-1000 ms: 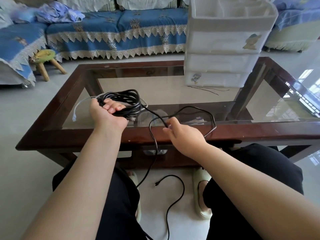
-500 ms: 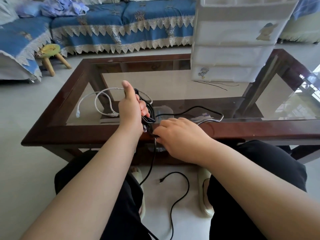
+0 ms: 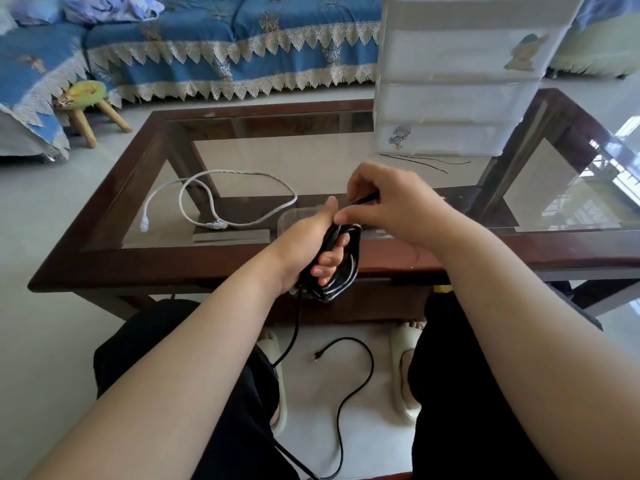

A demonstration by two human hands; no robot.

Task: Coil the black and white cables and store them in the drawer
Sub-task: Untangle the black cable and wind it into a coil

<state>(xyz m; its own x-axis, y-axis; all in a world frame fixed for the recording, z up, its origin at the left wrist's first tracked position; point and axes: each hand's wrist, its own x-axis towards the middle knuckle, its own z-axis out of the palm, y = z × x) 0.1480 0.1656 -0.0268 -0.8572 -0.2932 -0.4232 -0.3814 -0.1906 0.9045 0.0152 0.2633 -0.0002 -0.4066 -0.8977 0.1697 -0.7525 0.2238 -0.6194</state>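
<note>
1. Here we hold the black cable (image 3: 341,268) bunched in our left hand (image 3: 311,244), fingers curled round the gathered loops so that they cannot spring apart.
2. Our right hand (image 3: 391,206) sits just above and touching the left, pinching a strand of the same cable between thumb and fingertips; we judge it is laying one more turn onto the bundle.
3. Below our hands the loose tail drops between our knees and trails on the floor (image 3: 349,375), its small plug lying near our feet, so some length is left to wind.
4. To the left of our left hand the white cable (image 3: 239,174) lies loose on the glass table (image 3: 173,268), untouched, in one sloppy loop with both plugs near each other.
5. Beyond our right hand, well apart, stands the white drawer unit (image 3: 457,84) on the table; its drawers look closed, so storing is not yet begun.
6. We keep the bundle close over the table edge, probably so that the tail feeds upward freely.
</note>
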